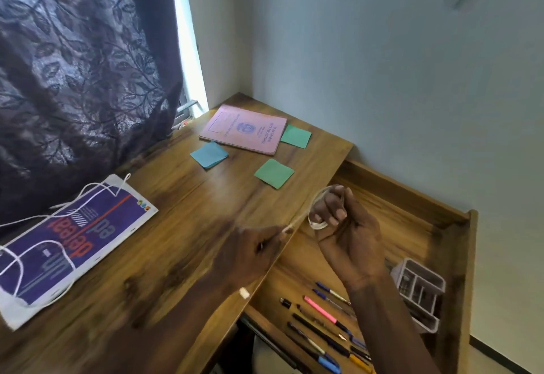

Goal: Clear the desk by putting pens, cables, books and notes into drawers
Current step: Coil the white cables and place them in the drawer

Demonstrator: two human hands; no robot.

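The desk (164, 226) fills the lower left and centre of the frame, and the open drawer (391, 214) sits lower, at right. By this view the task looks roughly a third done. Pens (321, 310) already lie in a row in the drawer at lower right, beside a white tray (418, 288). Left on the desk are a purple book (73, 244) at lower left, a pink book (244, 129) at upper centre, and three notes (274, 173) around the pink book. A second cable (88, 186) lies loose across the purple book.

The cable (314, 202) now being handled is at centre right, over the desk's edge and above the drawer. It is wound in a loop round the curled fingers of the right hand (344, 226), whose palm faces up. A short strand runs down-left to the left hand (253, 253). That hand is blurred but seems to pinch the free end between fingertips. Coiling looks unfinished, so the cable is not yet stowed.
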